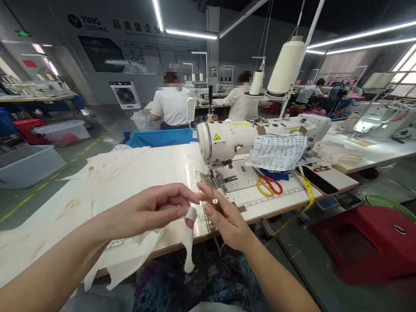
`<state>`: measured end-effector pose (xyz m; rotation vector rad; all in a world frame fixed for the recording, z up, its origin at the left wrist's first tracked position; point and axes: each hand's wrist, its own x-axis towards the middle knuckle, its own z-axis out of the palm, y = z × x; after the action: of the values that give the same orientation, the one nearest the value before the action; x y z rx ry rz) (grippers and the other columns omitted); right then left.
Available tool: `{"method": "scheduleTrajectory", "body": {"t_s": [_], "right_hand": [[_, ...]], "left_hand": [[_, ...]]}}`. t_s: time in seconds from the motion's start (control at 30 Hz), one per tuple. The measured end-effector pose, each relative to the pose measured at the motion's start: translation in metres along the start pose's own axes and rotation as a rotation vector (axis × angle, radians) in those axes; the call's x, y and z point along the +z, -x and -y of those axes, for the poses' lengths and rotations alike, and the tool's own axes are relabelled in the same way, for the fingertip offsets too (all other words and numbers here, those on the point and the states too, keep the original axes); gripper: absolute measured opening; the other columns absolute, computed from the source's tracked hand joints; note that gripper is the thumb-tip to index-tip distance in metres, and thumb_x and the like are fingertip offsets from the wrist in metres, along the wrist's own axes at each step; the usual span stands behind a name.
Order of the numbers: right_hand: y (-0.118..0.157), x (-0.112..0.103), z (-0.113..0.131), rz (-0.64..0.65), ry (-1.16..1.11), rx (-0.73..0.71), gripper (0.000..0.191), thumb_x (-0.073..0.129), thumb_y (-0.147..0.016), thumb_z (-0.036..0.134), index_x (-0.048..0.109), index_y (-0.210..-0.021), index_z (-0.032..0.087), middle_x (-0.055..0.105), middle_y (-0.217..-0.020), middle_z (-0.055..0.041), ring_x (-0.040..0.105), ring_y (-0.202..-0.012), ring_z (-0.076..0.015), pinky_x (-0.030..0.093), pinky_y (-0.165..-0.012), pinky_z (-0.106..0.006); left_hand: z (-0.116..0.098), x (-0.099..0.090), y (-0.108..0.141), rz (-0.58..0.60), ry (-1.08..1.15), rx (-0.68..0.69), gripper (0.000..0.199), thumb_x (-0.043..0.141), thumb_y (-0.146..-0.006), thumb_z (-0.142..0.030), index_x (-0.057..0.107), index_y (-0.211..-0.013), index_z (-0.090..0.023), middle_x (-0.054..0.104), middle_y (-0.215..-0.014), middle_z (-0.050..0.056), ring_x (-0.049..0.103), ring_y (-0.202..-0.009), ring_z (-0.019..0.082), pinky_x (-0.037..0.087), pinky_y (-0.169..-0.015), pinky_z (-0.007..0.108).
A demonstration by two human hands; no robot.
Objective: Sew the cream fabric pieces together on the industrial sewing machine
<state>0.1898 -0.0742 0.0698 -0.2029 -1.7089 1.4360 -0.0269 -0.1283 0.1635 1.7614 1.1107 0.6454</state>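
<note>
The wearer's two hands are raised just above the near edge of the tabletop (169, 158), in front of the sewing machine (227, 141). The left hand (164, 206) is partly curled, its thumb and fingertips pinched on a strip of cream fabric (189, 249). The strip hangs past the table edge over the lap; this grip presumably leaves its lower end free. The right hand (227, 219) is loosely closed, with a slim tool (215, 201) between its fingers, pale round end showing. The type of tool cannot be determined. Both hands sit close together, probably so that tool and fabric can be brought together.

Cream fabric pieces (97, 173) are spread to the left, some overhanging the front edge, likely to keep them within reach of the left hand. To the right, scissors (271, 186) and a tape measure (307, 188) lie near the machine, apparently for quick access. A handwritten sheet (277, 151) hangs on the machine's front, facing the operator, presumably for reading at a glance. A large thread cone (286, 67) stands above and behind, a position suited to overhead feeding.

Farther back, two people in pale tops (172, 104) sit facing other machines.
</note>
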Motion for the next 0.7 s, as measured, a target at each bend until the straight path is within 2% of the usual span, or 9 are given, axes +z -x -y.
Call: {"method": "scheduleTrajectory", "body": {"t_s": [0.07,0.13,0.2,0.3,0.37,0.43,0.53,0.63,0.7], "right_hand": [[0.004,0.005,0.002,0.053,-0.149,0.052,0.043,0.060,-0.104,0.045,0.058,-0.143,0.027,0.060,-0.079,0.0026,0.061,-0.069,-0.0133,0.055,-0.071,-0.027],[0.015,0.004,0.007,0.027,-0.261,0.106,0.039,0.064,-0.102,0.045,0.064,-0.135,0.025,0.042,-0.065,0.0086,0.042,-0.048,-0.0070,0.045,-0.051,-0.020],[0.032,-0.005,0.017,-0.058,-0.290,0.159,0.033,0.067,-0.099,0.045,0.068,-0.125,0.023,0.036,-0.063,0.0101,0.032,-0.045,-0.0050,0.036,-0.044,-0.017],[0.063,-0.029,0.034,-0.147,-0.219,0.266,0.030,0.071,-0.097,0.046,0.071,-0.111,0.019,0.040,-0.061,0.0095,0.035,-0.046,-0.0049,0.033,-0.043,-0.015],[0.084,-0.044,0.043,-0.106,-0.152,0.365,0.029,0.069,-0.099,0.045,0.071,-0.112,0.019,0.050,-0.061,0.0073,0.040,-0.045,-0.0047,0.035,-0.043,-0.014],[0.102,-0.050,0.046,0.004,-0.125,0.446,0.033,0.063,-0.102,0.045,0.068,-0.122,0.020,0.066,-0.074,0.0006,0.050,-0.045,-0.0049,0.040,-0.044,-0.014],[0.115,-0.039,0.043,0.202,-0.134,0.485,0.043,0.058,-0.103,0.049,0.065,-0.134,0.021,0.070,-0.102,-0.0069,0.062,-0.052,-0.0065,0.049,-0.051,-0.017],[0.116,-0.018,0.035,0.293,-0.052,0.438,0.045,0.057,-0.101,0.053,0.074,-0.122,0.016,0.063,-0.080,-0.0022,0.057,-0.050,-0.0069,0.042,-0.046,-0.014],[0.116,-0.011,0.029,0.214,0.045,0.397,0.044,0.059,-0.100,0.053,0.080,-0.108,0.015,0.052,-0.061,0.0025,0.047,-0.045,-0.0065,0.033,-0.041,-0.014]], "left_hand": [[-0.006,0.010,0.000,0.024,0.035,-0.014,0.033,0.056,-0.099,-0.047,0.063,-0.118,-0.021,0.072,-0.093,0.007,0.062,-0.075,0.013,0.046,-0.061,0.021],[-0.006,0.015,0.004,0.045,0.057,-0.075,0.036,0.060,-0.096,-0.049,0.063,-0.118,-0.022,0.068,-0.080,0.002,0.058,-0.068,0.011,0.044,-0.058,0.019],[-0.001,0.014,0.009,0.087,0.058,-0.172,0.042,0.064,-0.092,-0.053,0.062,-0.121,-0.022,0.062,-0.066,-0.003,0.045,-0.051,0.007,0.035,-0.046,0.017],[0.013,0.014,0.016,0.207,0.101,-0.310,0.045,0.065,-0.089,-0.060,0.064,-0.106,-0.019,0.063,-0.058,-0.002,0.038,-0.041,0.005,0.028,-0.039,0.016],[0.021,0.019,0.016,0.282,0.145,-0.371,0.046,0.064,-0.088,-0.063,0.062,-0.092,-0.018,0.066,-0.056,0.001,0.043,-0.041,0.006,0.031,-0.040,0.015],[0.027,0.032,0.013,0.328,0.190,-0.404,0.047,0.065,-0.087,-0.065,0.059,-0.085,-0.018,0.067,-0.055,0.002,0.046,-0.040,0.006,0.033,-0.040,0.015],[0.028,0.062,0.004,0.404,0.266,-0.412,0.049,0.065,-0.085,-0.067,0.057,-0.086,-0.019,0.066,-0.055,0.000,0.048,-0.041,0.007,0.034,-0.039,0.015],[0.028,0.085,-0.006,0.531,0.327,-0.404,0.051,0.066,-0.082,-0.070,0.056,-0.089,-0.020,0.062,-0.053,-0.003,0.047,-0.040,0.008,0.034,-0.038,0.016],[0.032,0.086,-0.008,0.601,0.342,-0.410,0.052,0.065,-0.081,-0.071,0.055,-0.090,-0.021,0.057,-0.050,-0.005,0.044,-0.038,0.009,0.034,-0.039,0.018]]}}
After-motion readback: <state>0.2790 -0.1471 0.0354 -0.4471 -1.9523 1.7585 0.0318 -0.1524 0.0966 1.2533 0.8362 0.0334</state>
